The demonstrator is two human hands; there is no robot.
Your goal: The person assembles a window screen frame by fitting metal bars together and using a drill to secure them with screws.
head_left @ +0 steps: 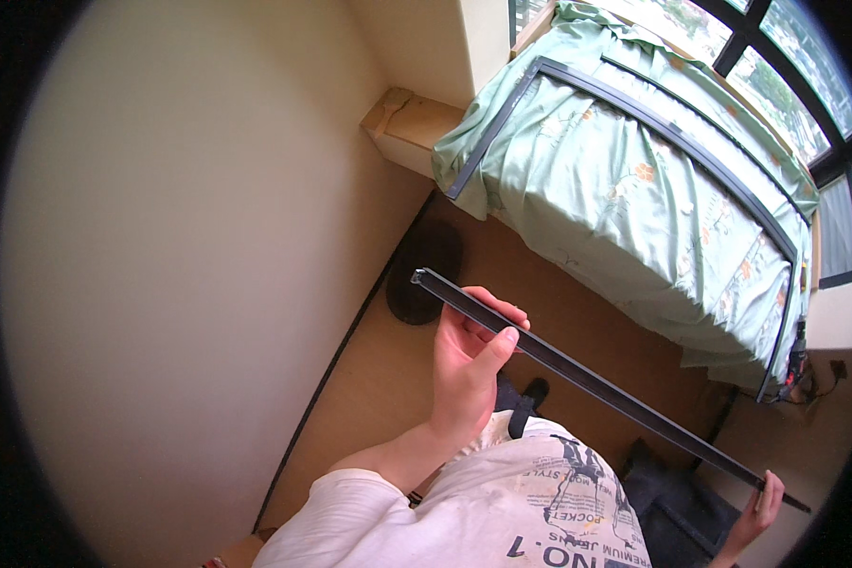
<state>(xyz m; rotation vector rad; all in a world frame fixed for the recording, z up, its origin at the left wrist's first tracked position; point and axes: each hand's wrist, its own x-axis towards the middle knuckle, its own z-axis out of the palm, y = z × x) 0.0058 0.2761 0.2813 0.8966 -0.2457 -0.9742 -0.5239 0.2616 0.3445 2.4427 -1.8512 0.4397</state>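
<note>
A long, narrow black strip (596, 383) with a channel-like groove is held out across my front, slanting from upper left down to lower right. My left hand (466, 369) grips it close to its left end, thumb on top and fingers underneath. Near the other end, my right hand (760, 509) has its fingers closed around the strip. Beyond the strip, a dark three-sided frame (677, 137) lies on a pale green flowered cloth (577, 189). Behind the frame's long side rests a thinner dark strip (672, 93).
The cloth drapes over a raised surface beside the windows (776, 80). A plain wall (180, 265) rises on my left. A dark oval object (412, 303) is on the brown floor. Cables and a red-and-black item (793, 364) sit at the right, with dark fabric (667, 502) lower down.
</note>
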